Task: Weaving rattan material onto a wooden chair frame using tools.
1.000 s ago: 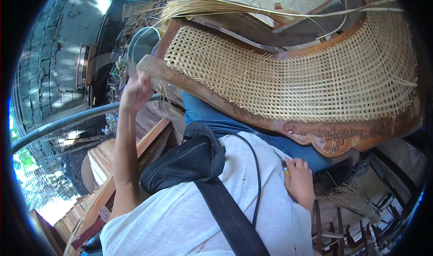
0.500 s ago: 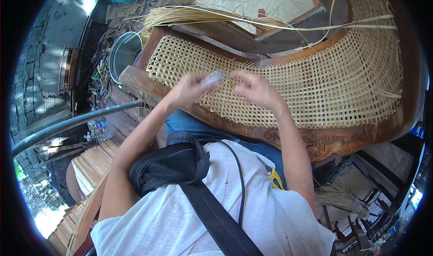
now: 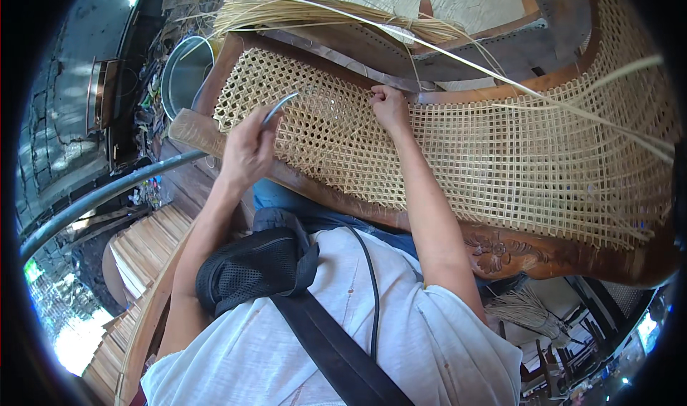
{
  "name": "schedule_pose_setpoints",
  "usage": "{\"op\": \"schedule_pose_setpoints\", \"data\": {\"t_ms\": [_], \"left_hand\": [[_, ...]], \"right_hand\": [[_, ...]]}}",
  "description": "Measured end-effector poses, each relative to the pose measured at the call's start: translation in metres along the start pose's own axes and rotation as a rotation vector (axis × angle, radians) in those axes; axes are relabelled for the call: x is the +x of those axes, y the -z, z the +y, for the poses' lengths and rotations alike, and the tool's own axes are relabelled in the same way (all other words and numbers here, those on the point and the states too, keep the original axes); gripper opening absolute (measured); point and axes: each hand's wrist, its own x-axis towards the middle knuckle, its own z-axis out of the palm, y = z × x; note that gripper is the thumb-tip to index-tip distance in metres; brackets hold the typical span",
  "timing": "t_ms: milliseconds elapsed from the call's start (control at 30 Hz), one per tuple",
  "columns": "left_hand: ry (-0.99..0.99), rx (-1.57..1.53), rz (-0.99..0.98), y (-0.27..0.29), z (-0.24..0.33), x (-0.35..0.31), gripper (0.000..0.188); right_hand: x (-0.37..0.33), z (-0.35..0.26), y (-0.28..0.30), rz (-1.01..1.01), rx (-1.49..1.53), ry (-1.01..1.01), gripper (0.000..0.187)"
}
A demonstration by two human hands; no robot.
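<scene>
Across my lap lies a curved wooden chair frame (image 3: 572, 263) with carved flowers, its opening covered by woven cane webbing (image 3: 472, 155). My left hand (image 3: 249, 148) is closed around a thin, curved, pale blue-grey tool (image 3: 280, 107) that looks like metal. The tool's tip points up and right, over the left part of the webbing. Beside the far rail, my right hand (image 3: 391, 111) has its fingers pinched together at the weave's far edge. Whatever lies between those fingertips is too small to make out.
A bundle of loose cane strands (image 3: 286, 14) rests on a second wooden frame (image 3: 494, 59) at the back. Long strands stretch right across the webbing. A bucket (image 3: 184, 73) stands at the far left, above a grey pipe (image 3: 118, 190). Stacked wooden slats (image 3: 154, 248) lie left.
My hands have moved apart: the left went left with the tool, while the right went to the webbing's far edge and closed its fingers. The view and the frame have shifted slightly.
</scene>
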Motion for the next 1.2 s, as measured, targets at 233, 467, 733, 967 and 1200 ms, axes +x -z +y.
{"op": "schedule_pose_setpoints", "data": {"t_ms": [233,467,733,967,1200], "left_hand": [[-0.107,0.169,0.043,-0.003,-0.013,-0.010,0.024],[-0.126,0.209,0.056,-0.006,-0.015,-0.010,0.027],[-0.099,0.221,0.030,-0.007,-0.012,-0.010,0.029],[-0.115,0.251,0.042,-0.008,-0.011,-0.011,0.028],[-0.127,0.252,0.061,-0.010,-0.011,-0.009,0.026]], "right_hand": [[-0.007,0.007,-0.007,0.020,-0.001,0.071,0.026],[-0.007,0.007,-0.003,0.023,-0.029,0.108,0.029],[-0.014,-0.013,0.000,0.052,-0.239,0.210,0.031],[-0.014,-0.013,0.000,0.044,-0.190,0.211,0.030],[-0.009,-0.010,0.000,0.073,-0.180,0.165,0.027]]}}
